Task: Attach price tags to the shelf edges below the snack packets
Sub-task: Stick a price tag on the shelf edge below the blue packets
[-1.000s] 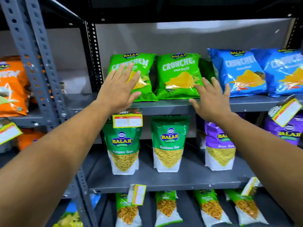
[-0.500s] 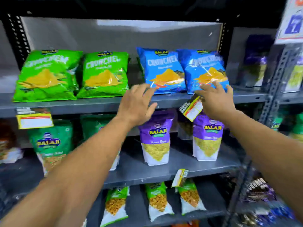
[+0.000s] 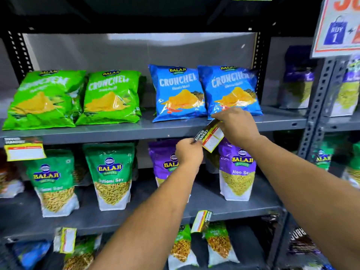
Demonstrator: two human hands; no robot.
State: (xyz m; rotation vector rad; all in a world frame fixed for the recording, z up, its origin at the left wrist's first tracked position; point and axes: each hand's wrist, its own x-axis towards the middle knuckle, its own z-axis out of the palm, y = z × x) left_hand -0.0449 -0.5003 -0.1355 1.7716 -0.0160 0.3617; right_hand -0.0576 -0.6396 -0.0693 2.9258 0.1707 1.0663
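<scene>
A tilted price tag (image 3: 210,138), black, yellow and white, hangs at the grey shelf edge (image 3: 116,134) below two blue snack packets (image 3: 231,90). My left hand (image 3: 188,153) pinches the tag's lower left black end. My right hand (image 3: 236,126) grips its upper right end from above. Another price tag (image 3: 24,151) sits level on the same shelf edge at the far left, below the green snack packets (image 3: 112,97).
Green and purple pouches (image 3: 112,174) stand on the middle shelf. Two crooked tags (image 3: 200,221) hang from that shelf's edge above the bottom packets. A perforated grey upright (image 3: 316,106) and a promo sign (image 3: 339,26) bound the bay on the right.
The view has swung right along the shelf, from the green packets to the blue ones. Both hands moved to the tilted tag and closed on it.
</scene>
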